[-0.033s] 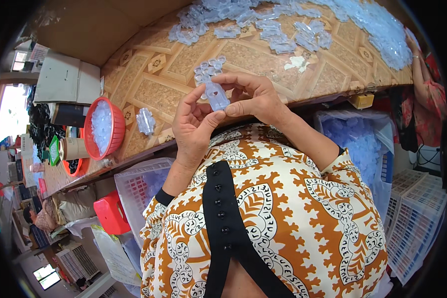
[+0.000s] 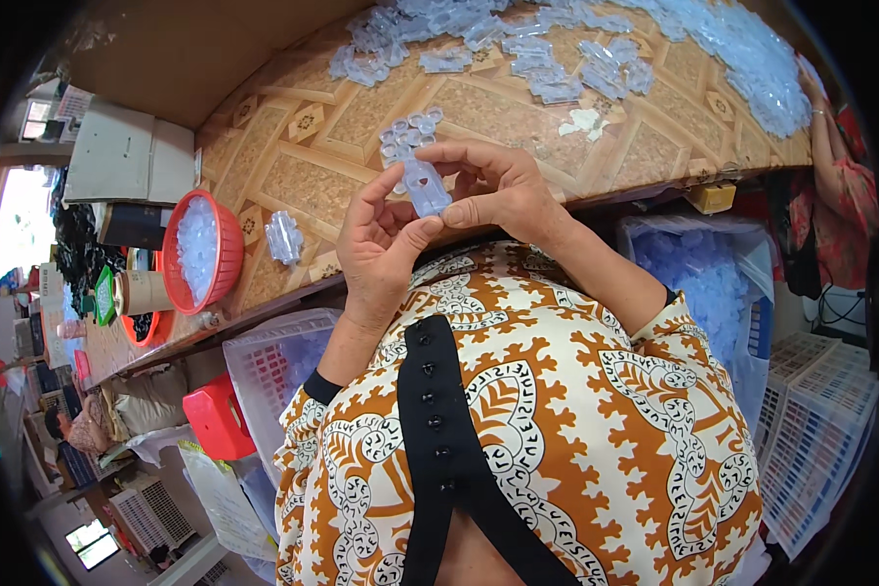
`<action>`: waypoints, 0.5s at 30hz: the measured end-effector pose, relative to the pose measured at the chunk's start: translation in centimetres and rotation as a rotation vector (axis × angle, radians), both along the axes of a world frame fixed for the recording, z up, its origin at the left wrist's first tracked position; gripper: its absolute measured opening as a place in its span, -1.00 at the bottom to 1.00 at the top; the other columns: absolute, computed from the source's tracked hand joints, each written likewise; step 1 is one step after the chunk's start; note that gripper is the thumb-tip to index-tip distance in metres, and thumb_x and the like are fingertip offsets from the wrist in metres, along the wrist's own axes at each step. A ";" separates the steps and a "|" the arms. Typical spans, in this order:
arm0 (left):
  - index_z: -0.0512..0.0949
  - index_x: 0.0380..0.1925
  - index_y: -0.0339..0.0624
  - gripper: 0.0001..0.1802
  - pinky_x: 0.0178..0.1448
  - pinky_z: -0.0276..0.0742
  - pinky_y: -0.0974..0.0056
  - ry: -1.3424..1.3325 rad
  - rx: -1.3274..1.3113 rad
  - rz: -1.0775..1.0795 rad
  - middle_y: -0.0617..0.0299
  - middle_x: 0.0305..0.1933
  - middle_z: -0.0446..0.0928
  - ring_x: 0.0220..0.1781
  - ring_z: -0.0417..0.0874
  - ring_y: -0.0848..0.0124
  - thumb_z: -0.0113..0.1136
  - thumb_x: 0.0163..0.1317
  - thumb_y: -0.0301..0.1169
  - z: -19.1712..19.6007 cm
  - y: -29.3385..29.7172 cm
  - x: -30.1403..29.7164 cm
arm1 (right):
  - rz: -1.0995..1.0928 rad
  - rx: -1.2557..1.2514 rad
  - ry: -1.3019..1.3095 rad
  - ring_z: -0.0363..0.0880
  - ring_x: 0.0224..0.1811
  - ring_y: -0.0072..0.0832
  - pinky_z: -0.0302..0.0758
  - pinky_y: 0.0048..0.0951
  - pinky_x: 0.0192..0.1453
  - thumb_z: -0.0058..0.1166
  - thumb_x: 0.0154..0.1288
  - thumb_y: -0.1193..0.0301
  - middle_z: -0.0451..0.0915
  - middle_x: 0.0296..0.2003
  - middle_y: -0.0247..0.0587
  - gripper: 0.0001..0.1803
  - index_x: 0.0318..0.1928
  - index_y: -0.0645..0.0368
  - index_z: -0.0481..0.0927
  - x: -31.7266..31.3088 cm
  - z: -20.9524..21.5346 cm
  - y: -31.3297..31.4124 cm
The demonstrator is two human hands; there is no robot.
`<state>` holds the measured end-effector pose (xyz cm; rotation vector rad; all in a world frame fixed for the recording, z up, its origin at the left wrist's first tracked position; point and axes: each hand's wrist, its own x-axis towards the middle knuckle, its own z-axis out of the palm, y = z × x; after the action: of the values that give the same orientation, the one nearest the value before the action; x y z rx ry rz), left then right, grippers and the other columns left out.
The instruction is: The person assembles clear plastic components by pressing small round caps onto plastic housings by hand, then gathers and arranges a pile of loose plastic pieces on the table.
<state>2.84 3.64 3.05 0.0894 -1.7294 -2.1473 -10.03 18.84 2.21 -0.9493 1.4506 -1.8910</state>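
— What's in the hands?
— Both the left hand [image 2: 381, 244] and right hand [image 2: 493, 190] pinch one clear, glossy plastic piece [image 2: 426, 188] at the patterned table [image 2: 293, 146] edge.
— Around it?
— Similar clear pieces [image 2: 412, 130] at twelve o'clock; a round red basket [image 2: 201, 250] at nine.

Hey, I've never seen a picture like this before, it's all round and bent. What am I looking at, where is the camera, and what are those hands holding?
The camera sits on a person's head and looks down, so you see their own patterned shirt and forearms coming up from below. Its wide lens bends straight edges near the rim.

The left hand and right hand together hold one small clear plastic piece above the edge of a patterned table. On the table lie many more clear plastic pieces, scattered and heaped at the far side, and one lone piece near the edge. A red basket at the left holds pale pieces too. Another person's sleeve shows at the right.
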 end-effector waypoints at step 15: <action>0.36 0.33 -0.34 -0.34 0.20 0.61 0.33 -0.033 -0.042 0.019 0.07 0.18 0.55 0.10 0.64 0.42 0.34 0.23 -0.69 -0.7 0.1 0.0 | 0.009 -0.019 -0.078 0.64 -0.05 -0.58 0.60 -0.55 0.04 0.42 0.14 0.55 0.65 0.03 -0.19 -0.30 0.32 0.29 0.49 -0.4 -1.1 -0.2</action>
<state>2.80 3.76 2.35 0.1297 -1.7840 -2.1058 -10.41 18.62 1.13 -0.8799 1.3832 -1.9169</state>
